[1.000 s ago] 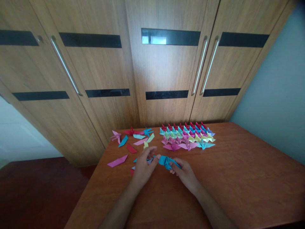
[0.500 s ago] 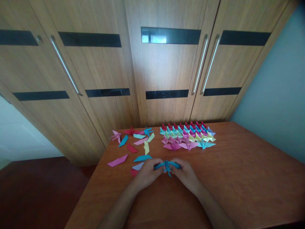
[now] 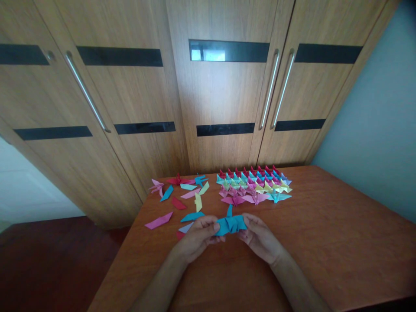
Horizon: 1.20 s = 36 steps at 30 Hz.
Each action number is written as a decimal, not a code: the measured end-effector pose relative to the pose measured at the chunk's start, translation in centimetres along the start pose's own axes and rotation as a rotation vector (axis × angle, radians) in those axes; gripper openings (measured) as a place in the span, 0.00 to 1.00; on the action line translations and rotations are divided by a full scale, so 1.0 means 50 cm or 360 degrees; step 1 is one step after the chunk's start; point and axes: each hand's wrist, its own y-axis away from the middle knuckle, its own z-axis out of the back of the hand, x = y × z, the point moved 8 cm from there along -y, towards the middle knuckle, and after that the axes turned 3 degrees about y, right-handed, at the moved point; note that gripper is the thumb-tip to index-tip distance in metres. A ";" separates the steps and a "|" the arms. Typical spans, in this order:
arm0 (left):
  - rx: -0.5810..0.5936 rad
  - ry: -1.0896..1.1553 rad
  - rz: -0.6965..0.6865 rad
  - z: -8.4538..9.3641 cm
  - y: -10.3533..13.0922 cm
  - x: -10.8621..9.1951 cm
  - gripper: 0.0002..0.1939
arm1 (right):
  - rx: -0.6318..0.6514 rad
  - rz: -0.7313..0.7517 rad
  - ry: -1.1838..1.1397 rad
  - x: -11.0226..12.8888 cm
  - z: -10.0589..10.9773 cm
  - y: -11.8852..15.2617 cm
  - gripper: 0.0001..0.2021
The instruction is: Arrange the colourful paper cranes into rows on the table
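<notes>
A blue folded paper piece (image 3: 231,225) is held between my two hands above the wooden table (image 3: 302,242). Its middle is creased, and a narrow point sticks up from its far side. My left hand (image 3: 200,236) grips its left end, thumb on top. On the right end, my right hand (image 3: 259,237) pinches it between thumb and fingers. Just beyond the hands stand several rows of folded paper cranes (image 3: 255,198) in red, blue, green, yellow and pink.
Left of the hands lie flat folded papers, among them a pink one (image 3: 159,220), a red one (image 3: 178,203) and a blue one (image 3: 192,216). Loose cranes (image 3: 178,180) sit behind them. A wooden wardrobe (image 3: 221,95) stands behind the table.
The blue paper has been tilted, so its broad creased face now shows instead of its thin edge, with a point upward. Both hands have turned with it, keeping hold of its ends.
</notes>
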 end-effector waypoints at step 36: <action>-0.0242 -0.0933 -0.0290 0.019 -0.027 -0.022 0.18 | -0.0601 0.0752 0.1557 0.058 0.010 0.009 0.12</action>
